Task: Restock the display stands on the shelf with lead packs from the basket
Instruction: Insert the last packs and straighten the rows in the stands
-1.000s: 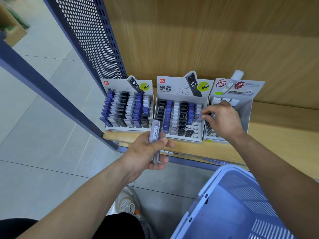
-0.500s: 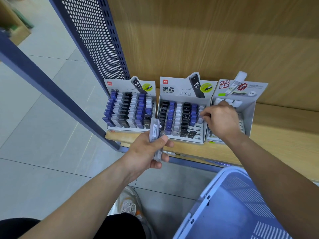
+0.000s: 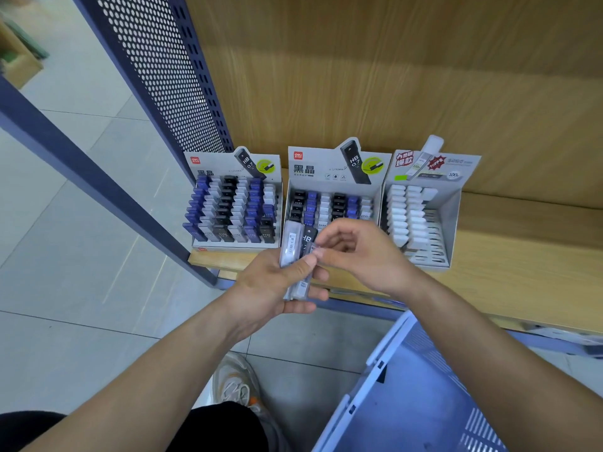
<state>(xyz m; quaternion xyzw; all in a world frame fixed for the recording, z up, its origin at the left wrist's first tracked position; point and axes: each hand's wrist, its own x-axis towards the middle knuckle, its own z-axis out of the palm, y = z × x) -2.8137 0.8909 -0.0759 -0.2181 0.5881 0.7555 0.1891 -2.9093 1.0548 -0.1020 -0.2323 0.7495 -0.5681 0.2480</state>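
Right hand [image 3: 362, 252] left the middle stand [image 3: 329, 203], now pinching one of the lead packs [image 3: 295, 256] that left hand [image 3: 277, 282] grips upright, thumb across them.

Left grip [image 3: 277, 282] curled, thumb clamped across; right grip [image 3: 362, 256] pinching beside left thumb.

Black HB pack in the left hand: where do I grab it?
Pinch the black HB pack by its upper end, from the right. That end sticks up free above the left hand, which wraps the lower part; a clear pack blocks its left side.
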